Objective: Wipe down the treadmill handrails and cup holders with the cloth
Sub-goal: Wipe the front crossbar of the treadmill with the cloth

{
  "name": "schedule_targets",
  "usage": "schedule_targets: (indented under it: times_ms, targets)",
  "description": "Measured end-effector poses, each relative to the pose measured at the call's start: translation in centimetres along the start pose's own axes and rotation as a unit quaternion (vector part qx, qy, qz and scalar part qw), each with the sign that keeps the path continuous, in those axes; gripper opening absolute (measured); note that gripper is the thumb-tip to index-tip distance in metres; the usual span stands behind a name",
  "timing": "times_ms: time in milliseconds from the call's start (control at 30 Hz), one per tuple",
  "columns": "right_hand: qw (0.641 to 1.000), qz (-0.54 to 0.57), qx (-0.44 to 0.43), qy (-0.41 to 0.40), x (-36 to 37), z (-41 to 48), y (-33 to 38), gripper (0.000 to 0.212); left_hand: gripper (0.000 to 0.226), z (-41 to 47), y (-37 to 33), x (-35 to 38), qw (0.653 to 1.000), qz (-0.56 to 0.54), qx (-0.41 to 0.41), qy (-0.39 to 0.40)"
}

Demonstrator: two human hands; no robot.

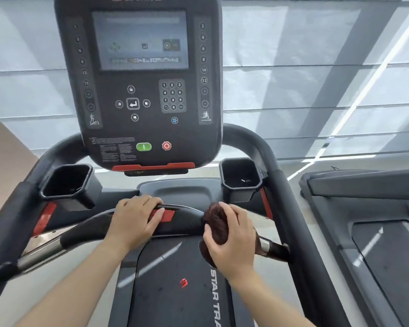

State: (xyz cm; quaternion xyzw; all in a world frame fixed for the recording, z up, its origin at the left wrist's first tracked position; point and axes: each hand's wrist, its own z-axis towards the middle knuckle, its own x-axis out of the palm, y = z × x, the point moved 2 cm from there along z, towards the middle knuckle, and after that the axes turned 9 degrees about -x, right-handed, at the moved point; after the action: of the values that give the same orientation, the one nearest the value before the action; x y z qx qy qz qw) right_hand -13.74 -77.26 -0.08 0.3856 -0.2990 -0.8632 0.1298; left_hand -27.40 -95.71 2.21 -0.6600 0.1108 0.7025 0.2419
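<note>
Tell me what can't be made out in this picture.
Head view:
- Screen: blurred, readout unreadable.
- Warning text: too small to read.
- Bar under the cloth: hidden by the cloth and the right hand.
- Left cup holder: inside too dark.
- Belt: cut off by the bottom edge.

Two arms of one person, left hand (134, 220) and right hand (234, 244), both forearms (80, 279) bare all the way to the bottom edge, wrists (242, 276) bare too, fingers (155, 217) slim, nails short and plain
</note>
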Motion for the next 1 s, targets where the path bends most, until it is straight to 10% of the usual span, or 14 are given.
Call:
schedule_targets:
  times_ms: [333, 567, 1000]
  targets:
    - [0.982, -0.08, -0.164, 0.054, 4.0, 0.7, 4.0, 0.05, 0.041, -0.6, 3.8, 0.2, 0.999, -0.019, -0.02, -0.04]
    - [0.994, -0.097, -0.041, -0.024, 3.8, 0.0, 4.0, 0.045, 0.043, -0.3, 4.4, 0.8, 0.999, -0.023, -0.005, -0.042]
    - [0.971, -0.114, -0.148, 0.146, 4.2, 3.4, 6.9, 0.076, 0.031, -1.9, 10.7, 0.4, 0.994, -0.093, -0.052, 0.028]
